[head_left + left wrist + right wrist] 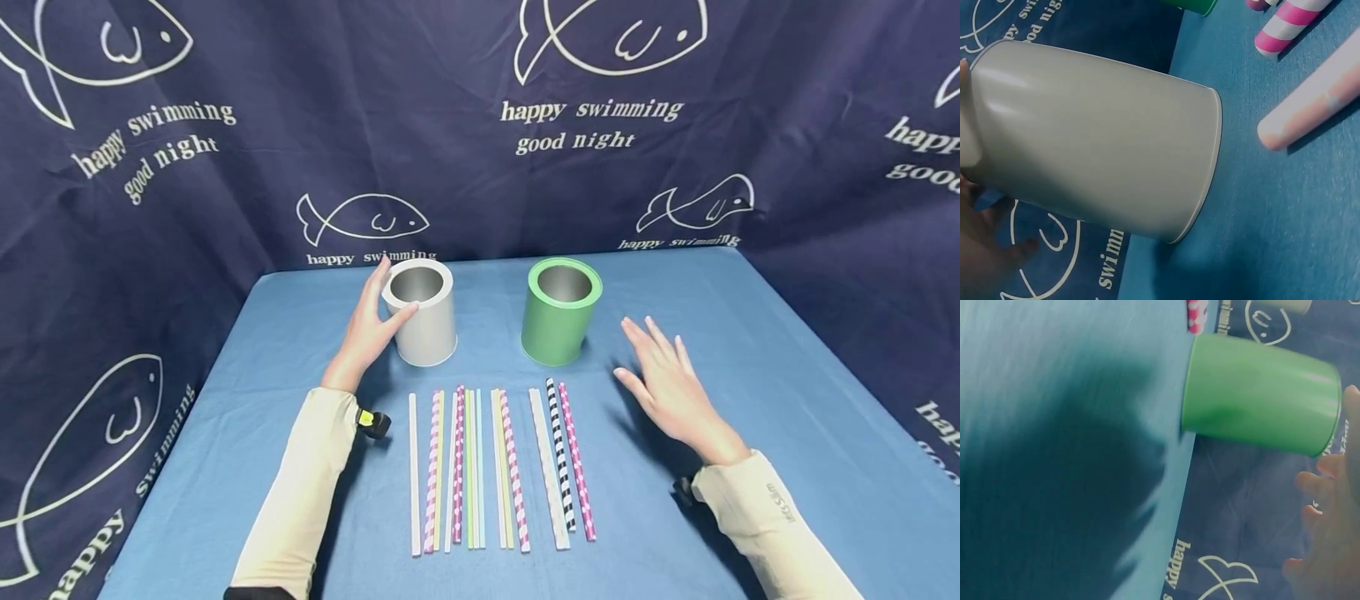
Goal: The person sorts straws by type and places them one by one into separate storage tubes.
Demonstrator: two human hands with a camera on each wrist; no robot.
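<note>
White cup [423, 312] getting held, far left side of the blue table [787, 400].
Left hand [369, 329] has thumb and fingers curled round its rim. Right hand [667, 383] hovers with fingers spread, holding nothing, just right of the green cup [561, 311]. Row of paper straws [498, 467] lies nearer, between both sleeves.

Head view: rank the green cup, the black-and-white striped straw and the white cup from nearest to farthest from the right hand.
Measured from the right hand:
1. Green cup, just to its left and slightly behind.
2. Black-and-white striped straw, to its left in the straw row; close to the cup's rank.
3. White cup, far left, touched by the left hand.
</note>
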